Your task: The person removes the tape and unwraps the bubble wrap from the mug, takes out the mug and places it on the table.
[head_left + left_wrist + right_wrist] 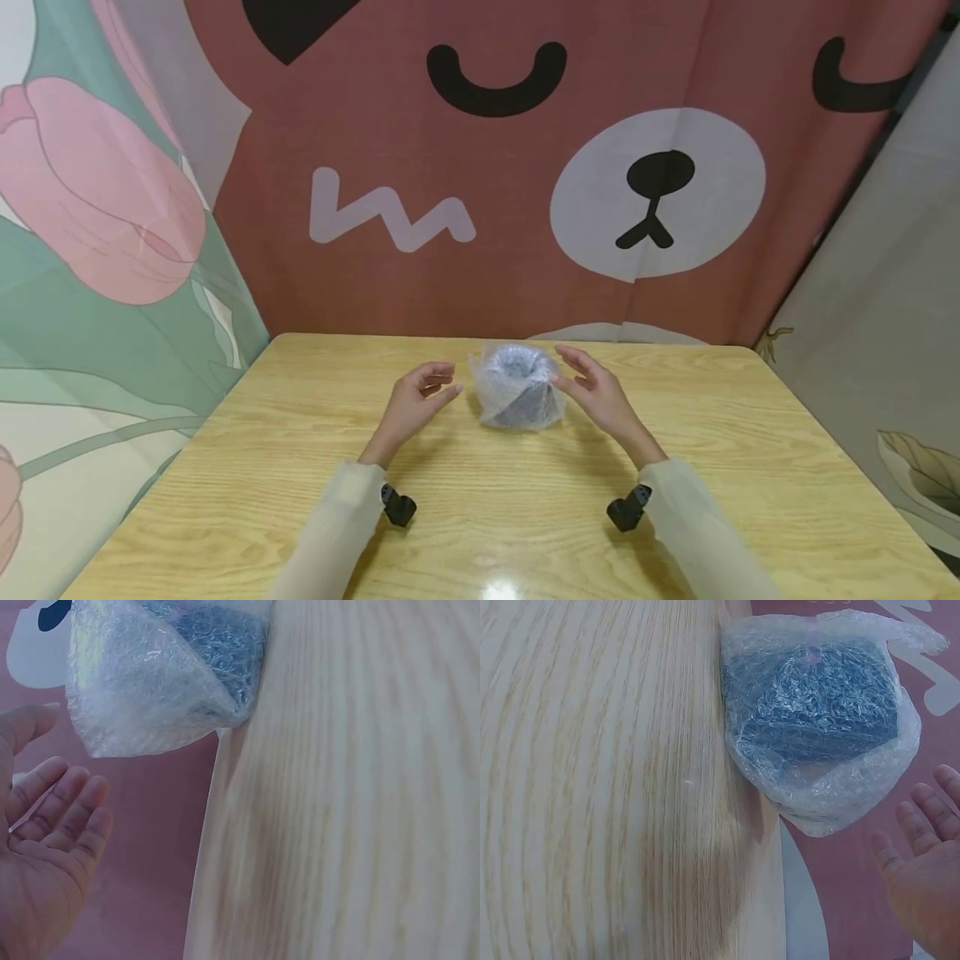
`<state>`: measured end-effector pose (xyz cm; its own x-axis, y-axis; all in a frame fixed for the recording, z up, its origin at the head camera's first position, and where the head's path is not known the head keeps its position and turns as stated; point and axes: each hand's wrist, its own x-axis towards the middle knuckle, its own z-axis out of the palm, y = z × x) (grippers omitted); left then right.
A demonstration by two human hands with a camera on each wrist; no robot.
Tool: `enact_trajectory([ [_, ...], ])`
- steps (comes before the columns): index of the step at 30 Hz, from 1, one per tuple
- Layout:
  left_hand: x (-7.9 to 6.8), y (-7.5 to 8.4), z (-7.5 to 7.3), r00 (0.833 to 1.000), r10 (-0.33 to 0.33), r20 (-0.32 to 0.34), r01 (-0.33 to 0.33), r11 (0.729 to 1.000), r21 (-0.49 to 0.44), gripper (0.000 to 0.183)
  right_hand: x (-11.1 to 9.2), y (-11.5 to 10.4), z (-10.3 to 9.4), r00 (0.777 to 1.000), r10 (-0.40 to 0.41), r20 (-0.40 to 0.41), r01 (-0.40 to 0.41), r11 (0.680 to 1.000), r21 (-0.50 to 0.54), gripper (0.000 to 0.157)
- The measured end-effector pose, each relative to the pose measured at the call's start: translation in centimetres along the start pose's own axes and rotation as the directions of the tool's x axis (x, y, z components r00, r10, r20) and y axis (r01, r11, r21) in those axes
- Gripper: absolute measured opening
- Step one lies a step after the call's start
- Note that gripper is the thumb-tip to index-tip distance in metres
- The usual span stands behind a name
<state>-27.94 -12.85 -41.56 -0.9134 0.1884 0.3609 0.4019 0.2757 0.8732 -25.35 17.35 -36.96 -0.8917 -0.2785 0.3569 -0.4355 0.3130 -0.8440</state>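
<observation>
1. Your left grip hangs released, left of the bubble-wrapped bundle.
2. The bundle sits near the far edge of the tabletop — a one-sided push might slide it off.
3. Your right grip, just beside it, is released too — pinching only loose wrap might drop it.

We see one squat bundle swathed in clear bubble wrap, something dark and bluish showing through, its shape too blurred by the layers for us to name. The wrap is closed around it, puckered about a round hollow on top, with a folded edge slanting across the front and loose, whitish corners sticking out. We find it resting on the wooden table near the far edge, between the left hand and right hand.
</observation>
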Motion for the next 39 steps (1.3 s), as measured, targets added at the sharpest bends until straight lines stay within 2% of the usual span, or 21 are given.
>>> enact_trajectory([
  [7, -0.1, -0.1, 0.6, 0.999, -0.029, -0.04, 0.03, 0.999, 0.012, 0.024, 0.2, -0.1, 0.2, 1.0, 0.023, 0.011, -0.023, 1.0, 0.003, 0.054],
  [19, -0.1, -0.5, 1.9, 0.994, -0.035, -0.105, 0.034, 0.999, -0.012, 0.015, 0.6, 0.2, 0.8, 0.999, 0.035, 0.005, -0.035, 0.999, -0.016, 0.053],
  [29, -0.1, -1.0, 2.4, 0.994, -0.038, -0.107, 0.037, 0.999, -0.013, 0.023, 0.6, 0.1, 1.1, 0.999, 0.042, 0.005, -0.042, 0.998, -0.045, 0.054],
  [32, -0.1, -1.1, 2.6, 0.994, -0.047, -0.099, 0.047, 0.999, -0.009, 0.023, 0.8, 0.5, 1.2, 0.999, 0.038, 0.007, -0.037, 0.999, -0.039, 0.054],
  [39, -0.1, -0.8, 3.1, 0.994, -0.048, -0.095, 0.046, 0.999, -0.024, 0.02, 1.8, 3.9, 1.6, 0.999, 0.041, 0.008, -0.041, 0.999, -0.029, 0.058],
])
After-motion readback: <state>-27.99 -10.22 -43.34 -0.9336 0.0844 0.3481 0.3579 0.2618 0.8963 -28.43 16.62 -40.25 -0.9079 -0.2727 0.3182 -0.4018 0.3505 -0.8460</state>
